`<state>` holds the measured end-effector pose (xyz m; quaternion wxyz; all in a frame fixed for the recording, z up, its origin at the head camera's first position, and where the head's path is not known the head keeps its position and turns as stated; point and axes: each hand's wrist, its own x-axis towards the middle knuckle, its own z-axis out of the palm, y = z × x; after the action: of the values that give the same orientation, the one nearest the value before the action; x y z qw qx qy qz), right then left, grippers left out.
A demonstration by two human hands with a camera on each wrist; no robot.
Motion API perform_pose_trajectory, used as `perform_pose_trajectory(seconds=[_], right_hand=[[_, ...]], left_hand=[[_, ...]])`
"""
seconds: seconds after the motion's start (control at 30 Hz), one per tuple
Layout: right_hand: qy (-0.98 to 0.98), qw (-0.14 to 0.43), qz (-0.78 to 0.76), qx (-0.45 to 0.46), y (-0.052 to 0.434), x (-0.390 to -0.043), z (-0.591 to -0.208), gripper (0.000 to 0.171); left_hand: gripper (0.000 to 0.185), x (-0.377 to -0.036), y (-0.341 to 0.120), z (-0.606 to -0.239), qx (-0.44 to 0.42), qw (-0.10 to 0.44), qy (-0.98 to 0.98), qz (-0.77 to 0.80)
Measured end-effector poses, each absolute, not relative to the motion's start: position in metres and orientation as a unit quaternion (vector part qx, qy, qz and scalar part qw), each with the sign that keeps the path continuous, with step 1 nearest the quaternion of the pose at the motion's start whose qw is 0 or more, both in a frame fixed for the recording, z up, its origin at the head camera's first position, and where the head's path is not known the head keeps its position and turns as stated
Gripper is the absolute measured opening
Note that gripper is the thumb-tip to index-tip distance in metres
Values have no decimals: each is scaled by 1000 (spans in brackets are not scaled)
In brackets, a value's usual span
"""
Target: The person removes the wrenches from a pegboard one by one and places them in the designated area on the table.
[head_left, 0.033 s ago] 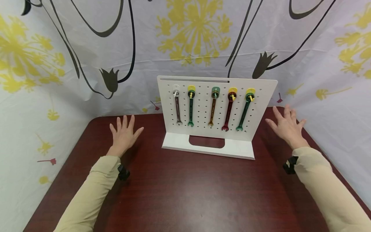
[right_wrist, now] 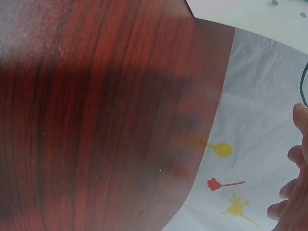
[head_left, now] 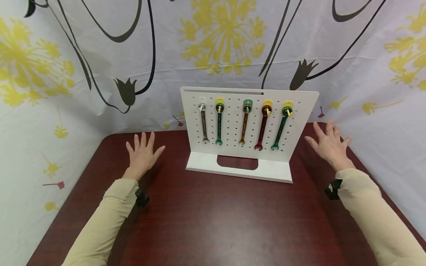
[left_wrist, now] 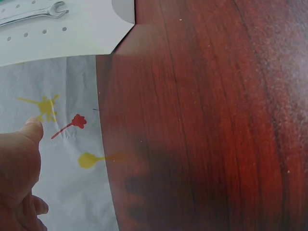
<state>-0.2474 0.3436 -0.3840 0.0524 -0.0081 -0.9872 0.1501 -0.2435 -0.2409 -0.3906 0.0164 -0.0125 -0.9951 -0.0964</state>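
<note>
My left hand (head_left: 141, 157), fingers spread, is left of a white pegboard stand (head_left: 233, 147) and holds nothing. On the stand's other side my right hand (head_left: 330, 147) is spread the same way, also holding nothing. Combination wrenches hang on the board in a row: a silver wrench (head_left: 204, 125), a green wrench (head_left: 219, 127), a gold-brown wrench (head_left: 244, 128), a red wrench (head_left: 262, 129) and a tilted green wrench (head_left: 280, 131). Their ring ends are up on hooks, their open ends down. The left wrist view catches the silver wrench's open end (left_wrist: 57, 10).
A dark reddish wooden table (head_left: 219, 218) carries the stand. Behind and beside it hangs a white cloth (head_left: 159, 66) printed with yellow flowers and dark stems. The stand's base has a long cutout (head_left: 237, 162). A black wrist camera (head_left: 142, 198) sits on the left sleeve, another (head_left: 332, 189) on the right.
</note>
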Motion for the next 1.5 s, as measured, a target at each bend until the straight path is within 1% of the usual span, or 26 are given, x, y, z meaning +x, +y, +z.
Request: perform_pose_trajectory(seconds=[0.3, 0.4, 0.5, 0.67, 0.77, 0.87, 0.97, 1.07, 1.13, 1.2, 1.23, 1.37, 1.5], right_hand=[[-983, 58, 173, -3, 342, -247, -384, 73], [-979, 69, 194, -1, 340, -246, -385, 71], [-970, 99, 221, 9, 337, -244, -384, 66], [-944, 172, 280, 24, 328, -240, -381, 52], [-924, 216, 315, 11, 319, -237, -378, 45], [-905, 243, 348, 0, 309, -233, -376, 40], [-889, 239, 391, -1, 300, -231, -374, 41], [-866, 226, 445, 11, 292, -230, -373, 42], [-851, 225, 475, 15, 287, -231, -372, 41], [-838, 228, 495, 15, 284, -231, -372, 37], [-833, 230, 503, 14, 282, -232, -372, 35], [-817, 232, 527, 1, 280, -236, -373, 26], [-810, 233, 538, -5, 280, -239, -375, 29]], left_hand=[[75, -244, -242, -393, -15, 18, -995, -100], [75, -244, -241, -394, -16, 18, -994, -103], [75, -244, -239, -395, -18, 22, -994, -109], [74, -243, -231, -395, -23, 37, -989, -141], [71, -242, -225, -395, -32, 60, -983, -172], [69, -240, -217, -395, -43, 93, -974, -202], [64, -237, -207, -397, -58, 142, -958, -241], [55, -235, -194, -399, -80, 215, -930, -286], [48, -234, -185, -399, -95, 258, -908, -316], [42, -234, -174, -398, -108, 288, -888, -343], [40, -235, -169, -397, -112, 296, -880, -354], [33, -236, -151, -394, -109, 295, -859, -404], [30, -239, -136, -391, -91, 274, -842, -455]])
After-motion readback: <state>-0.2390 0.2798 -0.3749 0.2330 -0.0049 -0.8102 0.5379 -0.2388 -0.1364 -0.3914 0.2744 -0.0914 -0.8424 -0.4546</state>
